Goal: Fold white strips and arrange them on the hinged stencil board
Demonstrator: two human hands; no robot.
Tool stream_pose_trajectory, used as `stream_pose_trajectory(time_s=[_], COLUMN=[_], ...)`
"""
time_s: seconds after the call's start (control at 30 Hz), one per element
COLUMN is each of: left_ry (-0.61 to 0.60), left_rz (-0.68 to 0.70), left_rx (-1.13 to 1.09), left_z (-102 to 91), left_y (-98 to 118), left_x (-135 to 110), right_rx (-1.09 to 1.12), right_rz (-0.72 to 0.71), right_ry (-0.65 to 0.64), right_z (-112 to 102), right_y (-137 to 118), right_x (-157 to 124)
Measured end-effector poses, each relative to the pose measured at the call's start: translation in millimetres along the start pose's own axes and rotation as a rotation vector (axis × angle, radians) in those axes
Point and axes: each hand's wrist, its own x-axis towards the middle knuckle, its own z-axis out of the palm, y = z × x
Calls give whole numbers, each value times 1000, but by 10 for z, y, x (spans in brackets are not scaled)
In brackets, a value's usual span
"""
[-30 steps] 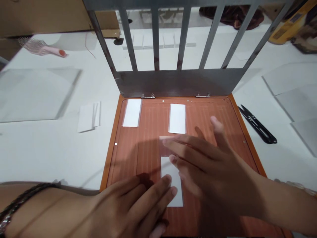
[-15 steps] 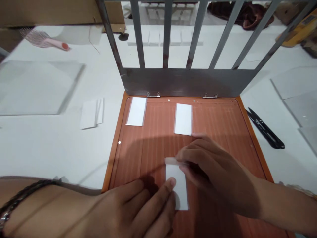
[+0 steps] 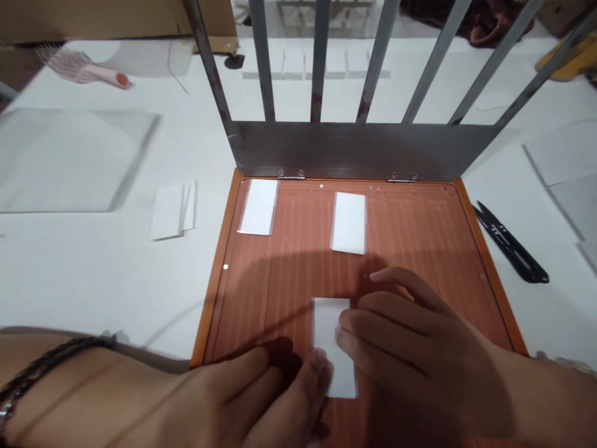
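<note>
Head view: left hand and right hand, fingertips on one plain white card, pinch or press unclear.

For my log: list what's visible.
Board: one, terracotta, centre
Frame: one, grey, board's rear
Cards: three, white, on board
Slips: two, white, left
Sheet: one, whitish, far left
Snips: one, black, right
Papers: several, white, far right
Stacks: several, white, behind frame
Brush: one, pink, back left
Cardboard: some, brown, back left
Cloth: one, maroon, back right
Object: one, yellow, back right
Table: one, white, underneath
Bracelet: one, dark, lower left
Left hand: one, at nearest card
Right hand: one, at nearest card
</note>
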Motion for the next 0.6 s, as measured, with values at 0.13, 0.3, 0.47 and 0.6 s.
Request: stream_pose_trajectory(time_s=[0.13,0.3,0.47,0.6], left_ry=[-28,-24,-108,-147], left_rz=[-29,-36,-13,-16], left_rx=[-36,-29,-25,-35], left_z=[-5,-22,-58,-88], left_y=[6,-4,-18,-30], left_x=[-3,75,113,116], right_rx=[3,-1,-45,-64], right_rz=[56,56,2,-37], right_ry=[-11,-12,-23,-35], right_z=[3,21,16,0], right_y=[-48,-84,-56,-21], right_x=[-29,-66,-55,-36])
